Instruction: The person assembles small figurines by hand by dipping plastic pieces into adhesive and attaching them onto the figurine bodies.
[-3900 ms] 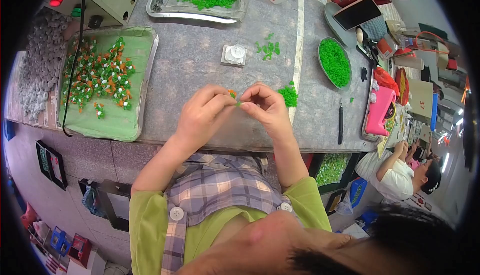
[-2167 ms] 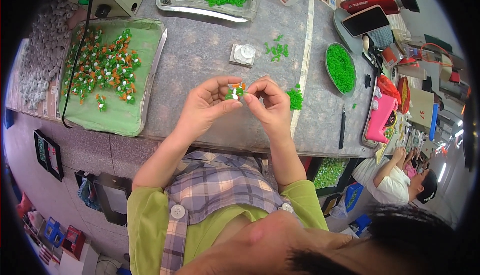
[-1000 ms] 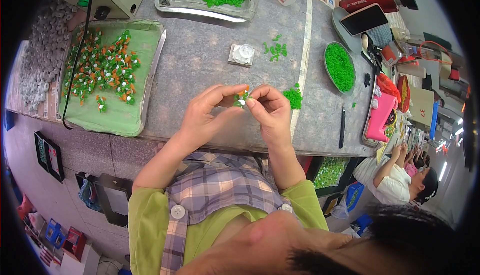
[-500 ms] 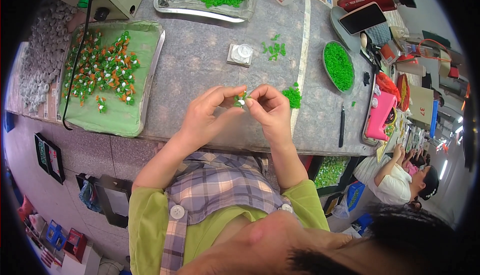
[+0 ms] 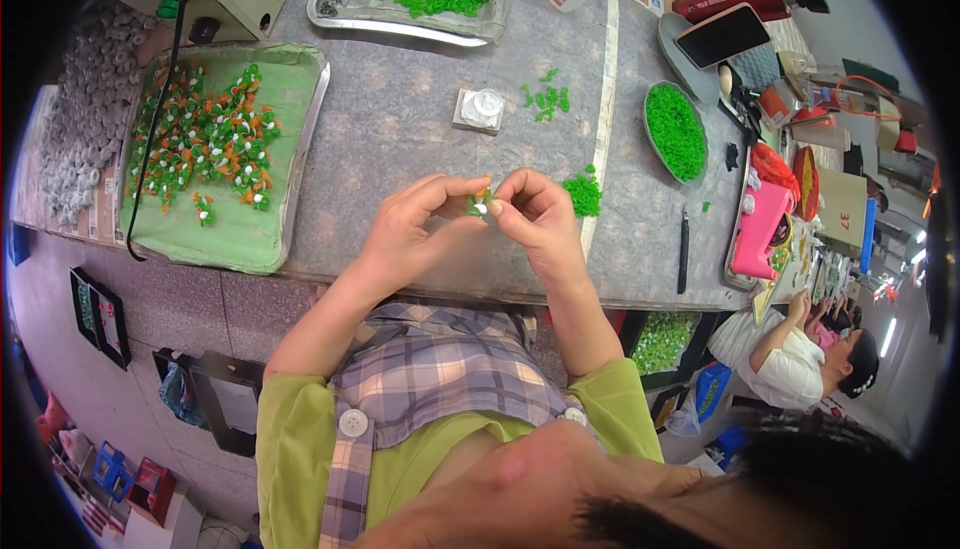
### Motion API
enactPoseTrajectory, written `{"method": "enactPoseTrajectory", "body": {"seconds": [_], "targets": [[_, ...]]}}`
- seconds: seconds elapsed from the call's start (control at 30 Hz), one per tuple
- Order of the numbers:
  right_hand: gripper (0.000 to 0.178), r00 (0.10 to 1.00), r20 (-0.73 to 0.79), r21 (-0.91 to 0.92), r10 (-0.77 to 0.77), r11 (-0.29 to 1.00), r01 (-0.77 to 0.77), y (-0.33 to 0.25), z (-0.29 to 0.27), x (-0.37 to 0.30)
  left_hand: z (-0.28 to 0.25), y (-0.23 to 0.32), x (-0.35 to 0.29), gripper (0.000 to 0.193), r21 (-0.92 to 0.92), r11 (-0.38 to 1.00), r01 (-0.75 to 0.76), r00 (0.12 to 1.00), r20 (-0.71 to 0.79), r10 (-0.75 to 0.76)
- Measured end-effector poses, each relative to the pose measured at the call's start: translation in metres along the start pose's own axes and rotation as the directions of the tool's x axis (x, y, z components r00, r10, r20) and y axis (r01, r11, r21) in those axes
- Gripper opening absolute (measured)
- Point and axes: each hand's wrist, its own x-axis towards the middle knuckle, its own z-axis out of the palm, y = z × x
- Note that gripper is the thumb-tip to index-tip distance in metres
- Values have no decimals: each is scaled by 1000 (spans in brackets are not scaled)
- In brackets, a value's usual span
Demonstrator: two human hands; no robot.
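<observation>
Between my hands, above the front of the table, is a small green, white and orange piece [image 5: 480, 205]. My left hand [image 5: 415, 227] pinches it between thumb and forefinger. My right hand [image 5: 537, 219] is closed with thumb and forefinger tips against its right side; whether another tiny part sits in those fingertips is hidden. A heap of small green parts [image 5: 583, 194] lies just right of my right hand. Beyond the hands stands a small block with a round white lid-like top [image 5: 482, 107], beside a few scattered green pieces [image 5: 547, 99].
At left, a green-lined tray [image 5: 225, 234] holds many similar coloured pieces. A metal tray [image 5: 400, 31] of green parts stands at the back. Rightward are an oval dish [image 5: 655, 144] of green parts, a black pen-like tool [image 5: 684, 254], a phone [image 5: 722, 36] and a pink container [image 5: 760, 232].
My right fingers have shifted very slightly against the small piece. Otherwise both hands stay in the same place.
</observation>
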Motion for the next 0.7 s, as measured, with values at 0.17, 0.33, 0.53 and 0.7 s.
{"method": "enactPoseTrajectory", "body": {"seconds": [0.17, 0.33, 0.53, 0.7], "targets": [[8, 1000, -20, -61, -16, 998, 15, 2, 1, 0, -1, -2, -1, 35, 10, 1000, 16, 1000, 7, -16], [9, 999, -22, -119, -29, 993, 26, 12, 2, 10, -7, -6, 0, 32, -40, 995, 92, 996, 23, -91], [12, 990, 46, -242, -132, 960, 140, 12, 21, 18, -78, 9, -16, 32, 167, 983, 78, 982, -182, -47], [13, 985, 46, -327, -164, 929, 170, 28, 33, 15, -163, 19, -37, 35, 657, 741, 141, 757, -554, 347]]}}
